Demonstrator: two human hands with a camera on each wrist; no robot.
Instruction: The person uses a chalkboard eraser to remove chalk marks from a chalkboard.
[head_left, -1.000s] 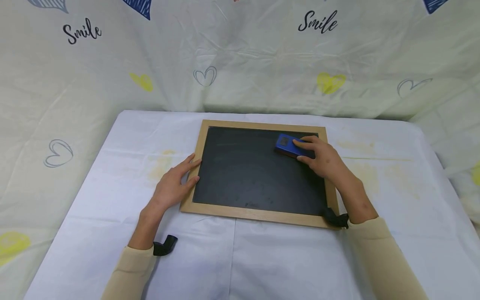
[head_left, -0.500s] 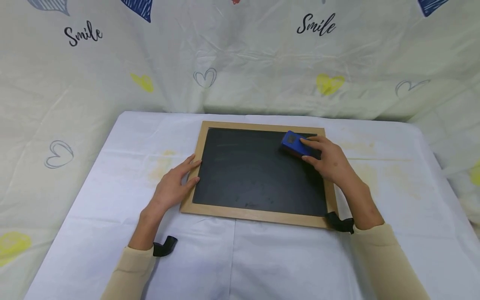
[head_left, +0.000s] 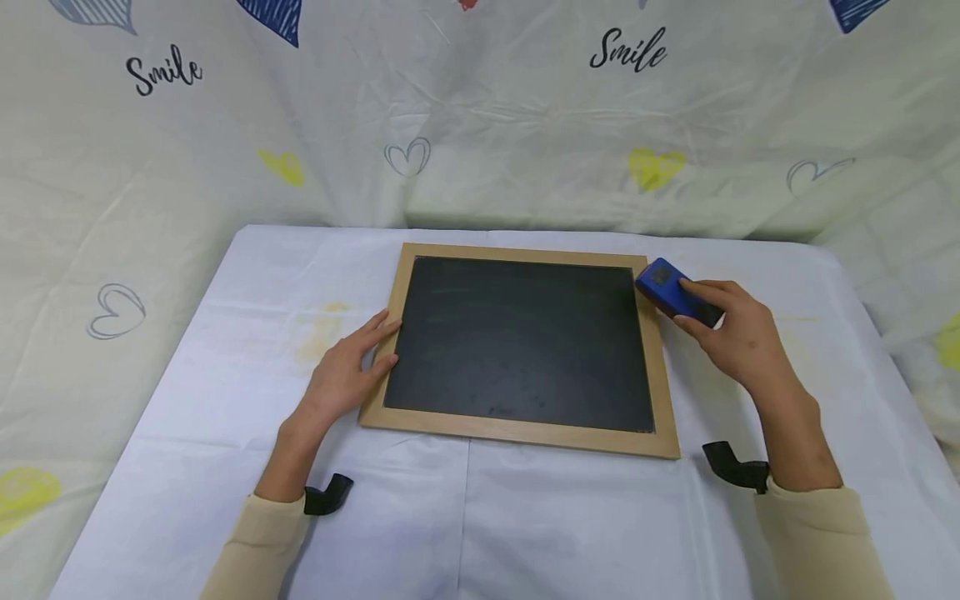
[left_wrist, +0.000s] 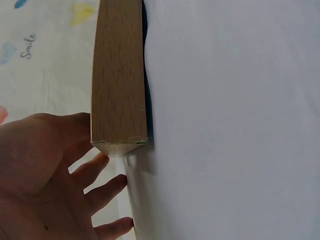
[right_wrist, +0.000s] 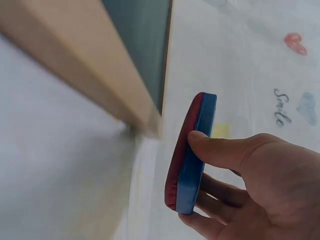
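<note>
A wood-framed blackboard [head_left: 525, 337] lies flat in the middle of the white table; its frame [left_wrist: 117, 75] fills the left wrist view and its corner [right_wrist: 80, 65] shows in the right wrist view. My right hand [head_left: 738, 337] grips a blue eraser [head_left: 671, 293] with a red underside [right_wrist: 192, 155], held just off the board's far right corner. My left hand [head_left: 345, 367] rests flat with straight fingers against the board's left edge [head_left: 390, 350].
A white cloth [head_left: 480, 500] with faint yellow stains covers the table. A pale sheet printed with hearts and "Smile" [head_left: 626, 50] hangs behind and at both sides. Black wrist straps [head_left: 326, 493] sit at both cuffs.
My right hand has carried the blue eraser rightward, from the board's upper right surface to beyond its right frame. The left hand has stayed at the left edge.
</note>
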